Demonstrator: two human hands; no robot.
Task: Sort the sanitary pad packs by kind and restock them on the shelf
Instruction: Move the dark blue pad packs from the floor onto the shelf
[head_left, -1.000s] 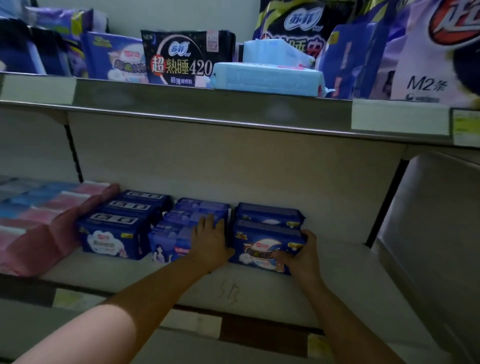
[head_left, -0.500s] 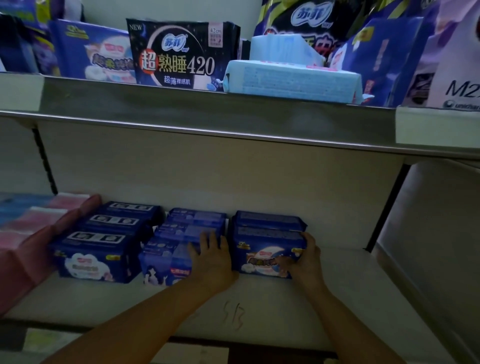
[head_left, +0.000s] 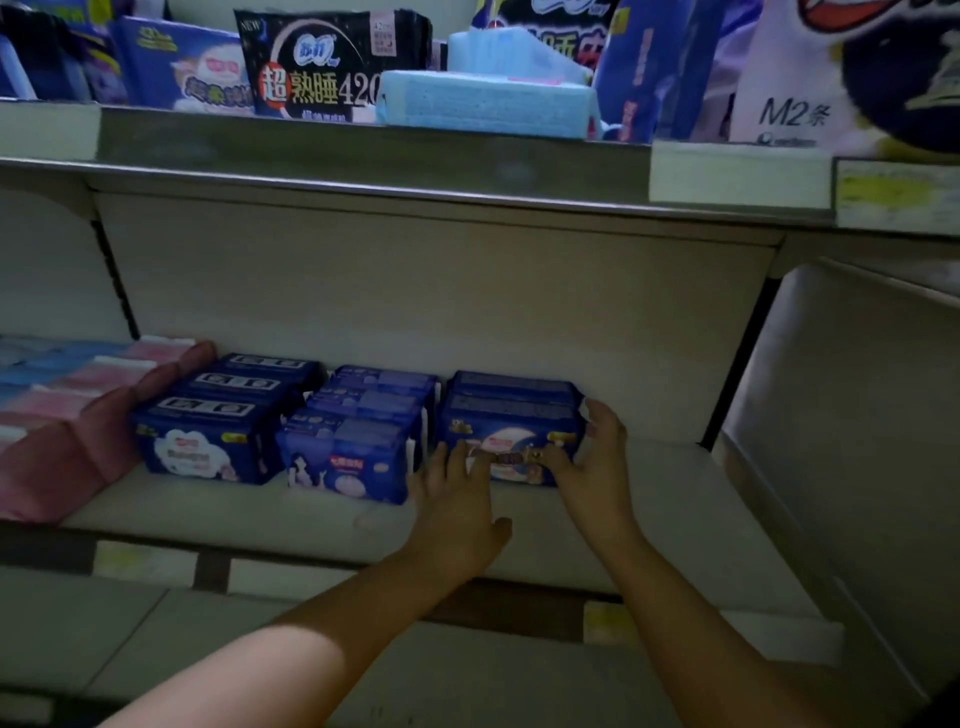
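Three rows of dark blue sanitary pad packs stand on the lower shelf: a left row, a middle row and a right row. My left hand reaches in with straight fingers, its fingertips touching the front face of the right row's front pack. My right hand wraps that same pack's front right corner, thumb up along its side and fingers on its front.
Pink packs fill the shelf's left end. On the upper shelf sit a black pack, a light blue pack and tall bags. A grey side panel bounds the shelf at the right.
My left hand left the middle row and moved right onto the front of the right row's pack. My right hand stayed at that pack's right corner. The camera shifted.
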